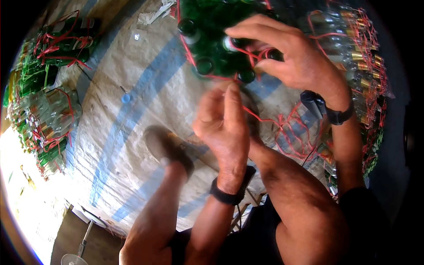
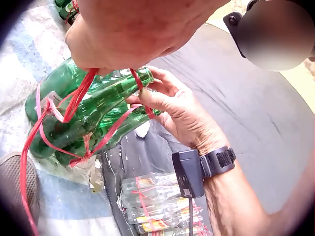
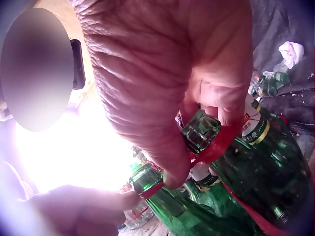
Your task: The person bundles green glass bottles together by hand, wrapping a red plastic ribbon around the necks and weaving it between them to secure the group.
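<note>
1. On the near side, ahead of the shoes (image 1: 163, 143): best keep red cord (image 2: 80, 98) taut and seated below the lips; slack would likely slip.
2. Same edge: left hand (image 1: 223, 119), fingers nearly closed, seem to pinch the cord; tips blurred.
3. Just beyond: bundled green bottles (image 2: 103, 105).
4. Over their right side: right hand (image 1: 298, 57), fingers curled round necks.

Right-wrist view, right of centre: the neck label (image 3: 252, 129) of a green bottle (image 3: 268, 172) bears the Chinese characters "经典". The label's remaining lettering, including that on its red part, is illegible.
</note>
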A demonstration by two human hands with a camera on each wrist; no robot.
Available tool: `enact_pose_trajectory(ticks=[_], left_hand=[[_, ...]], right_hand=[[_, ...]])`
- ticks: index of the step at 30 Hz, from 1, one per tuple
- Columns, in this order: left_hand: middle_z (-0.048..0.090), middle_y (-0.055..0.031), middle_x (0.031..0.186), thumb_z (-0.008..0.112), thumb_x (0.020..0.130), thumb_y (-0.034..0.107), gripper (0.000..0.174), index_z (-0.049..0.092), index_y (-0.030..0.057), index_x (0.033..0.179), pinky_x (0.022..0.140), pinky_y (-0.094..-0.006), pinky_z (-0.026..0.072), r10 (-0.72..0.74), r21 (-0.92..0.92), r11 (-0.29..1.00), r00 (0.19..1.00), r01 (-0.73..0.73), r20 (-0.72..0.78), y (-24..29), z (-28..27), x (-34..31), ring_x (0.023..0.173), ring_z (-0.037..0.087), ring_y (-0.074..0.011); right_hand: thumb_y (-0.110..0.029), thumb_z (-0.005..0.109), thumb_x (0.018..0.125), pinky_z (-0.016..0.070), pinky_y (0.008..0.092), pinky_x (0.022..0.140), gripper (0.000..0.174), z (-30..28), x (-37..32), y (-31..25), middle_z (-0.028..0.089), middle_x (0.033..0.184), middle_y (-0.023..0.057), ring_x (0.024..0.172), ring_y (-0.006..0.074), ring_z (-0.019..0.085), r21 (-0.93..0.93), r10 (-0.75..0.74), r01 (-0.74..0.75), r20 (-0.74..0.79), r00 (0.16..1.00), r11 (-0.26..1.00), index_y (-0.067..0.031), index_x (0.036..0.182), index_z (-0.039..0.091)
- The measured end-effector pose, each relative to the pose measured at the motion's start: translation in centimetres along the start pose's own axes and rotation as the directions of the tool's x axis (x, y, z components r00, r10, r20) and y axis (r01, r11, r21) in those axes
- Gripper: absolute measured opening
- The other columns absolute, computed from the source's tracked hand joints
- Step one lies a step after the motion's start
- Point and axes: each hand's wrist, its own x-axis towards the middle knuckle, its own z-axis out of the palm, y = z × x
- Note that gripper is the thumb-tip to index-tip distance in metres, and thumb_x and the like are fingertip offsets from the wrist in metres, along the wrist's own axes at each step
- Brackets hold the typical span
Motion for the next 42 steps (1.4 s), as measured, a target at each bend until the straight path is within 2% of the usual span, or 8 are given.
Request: enact_pose_trajectory(ticks=[4, 7, 20, 31, 34, 40, 41, 42], left_hand=[[0.07, 0.0053, 0.083, 0.077, 0.106, 0.02, 0.019, 0.079, 0.0023, 0.114, 0.052, -0.0191, 0.0303, -0.152, -0.123, 0.981, 0.988, 0.149, -0.01, 0.2, 0.4, -0.3, 0.06, 0.046, 0.0016], [0.069, 0.0042, 0.081, 0.076, 0.107, 0.013, 0.018, 0.078, -0.004, 0.112, 0.062, -0.0188, 0.0433, -0.238, -0.233, 0.944, 0.971, 0.235, 0.012, 0.5, 0.5, -0.4, 0.069, 0.056, -0.0016], [0.066, 0.0038, 0.08, 0.082, 0.102, 0.019, 0.024, 0.077, -0.0014, 0.113, 0.055, -0.0216, 0.0393, -0.431, -0.403, 0.778, 0.876, 0.482, 0.217, -0.9, -1.3, 1.3, 0.062, 0.052, -0.0035], [0.067, 0.0048, 0.079, 0.085, 0.098, 0.02, 0.025, 0.078, 0.001, 0.113, 0.048, -0.0223, 0.0333, -0.481, -0.316, 0.726, 0.779, 0.611, 0.402, -3.2, -3.0, 3.8, 0.056, 0.048, -0.0031], [0.071, 0.0017, 0.083, 0.084, 0.098, 0.017, 0.022, 0.079, 0.0001, 0.111, 0.056, -0.0231, 0.0418, -0.487, -0.314, 0.697, 0.747, 0.645, 0.453, -3.2, -3.4, 4.5, 0.063, 0.056, -0.0058], [0.08, -0.0075, 0.1, 0.08, 0.098, 0.01, 0.018, 0.08, -0.0042, 0.109, 0.085, -0.0274, 0.0538, -0.435, -0.212, 0.845, 0.862, 0.49, 0.259, -1.0, -1.6, 4.7, 0.091, 0.07, -0.013], [0.08, -0.0075, 0.1, 0.08, 0.098, 0.01, 0.018, 0.08, -0.0042, 0.109, 0.085, -0.0274, 0.0538, -0.434, -0.214, 0.846, 0.863, 0.489, 0.258, -1.0, -1.5, 4.7, 0.091, 0.07, -0.013], [0.073, -0.0009, 0.084, 0.078, 0.097, 0.012, 0.015, 0.082, -0.0005, 0.104, 0.065, -0.0253, 0.0399, -0.412, -0.18, 0.873, 0.882, 0.454, 0.227, -1.0, -1.4, 4.7, 0.07, 0.054, -0.0071]], right_hand=[[0.014, 0.073, 0.077, 0.0579, 0.0394, 0.1, 0.069, -0.1, 0.1, -0.1, 0.071, 0.129, 0.0144, 0.118, 0.0338, 0.071, 0.0, 0.004, -0.004, 0.004, 1.0, 1.0, -0.0074, 0.142, 0.068], [0.013, 0.074, 0.076, 0.0579, 0.0393, 0.1, 0.069, -0.1, 0.1, -0.1, 0.071, 0.131, 0.0138, 0.119, 0.0338, 0.071, -0.01, -0.006, 0.006, 0.003, 1.0, 1.0, -0.0075, 0.142, 0.068], [0.017, 0.069, 0.079, 0.0615, 0.0341, 0.098, 0.071, -0.2, 0.0, 0.0, 0.068, 0.14, 0.012, 0.119, 0.0251, 0.072, 0.079, 0.045, -0.048, 0.039, 0.998, 0.996, -0.0071, 0.146, 0.067], [0.019, 0.071, 0.08, 0.0632, 0.0346, 0.101, 0.075, -0.4, 0.1, -0.3, 0.066, 0.145, 0.0098, 0.123, 0.0245, 0.071, 0.105, 0.11, -0.117, 0.068, 0.992, 0.988, -0.0097, 0.149, 0.066], [0.017, 0.071, 0.081, 0.0627, 0.0357, 0.103, 0.074, -0.6, 0.1, -0.6, 0.065, 0.144, 0.0104, 0.127, 0.0255, 0.07, 0.15, 0.174, -0.188, 0.104, 0.979, 0.971, -0.0098, 0.15, 0.065], [0.013, 0.068, 0.087, 0.0599, 0.0384, 0.101, 0.061, -0.8, 1.0, -1.6, 0.066, 0.141, 0.0141, 0.126, 0.0316, 0.069, -0.13, -0.007, 0.016, 0.067, 0.998, 0.991, -0.0092, 0.144, 0.068], [0.013, 0.068, 0.087, 0.0599, 0.0384, 0.101, 0.061, -0.7, 1.3, -2.0, 0.066, 0.141, 0.0141, 0.126, 0.0316, 0.069, -0.131, -0.009, 0.018, 0.068, 0.998, 0.991, -0.0092, 0.144, 0.068], [0.014, 0.066, 0.087, 0.0564, 0.0413, 0.105, 0.055, -0.6, 1.6, -2.6, 0.067, 0.14, 0.0158, 0.13, 0.033, 0.067, -0.121, -0.01, 0.021, 0.092, 0.996, 0.992, -0.0048, 0.138, 0.071]])
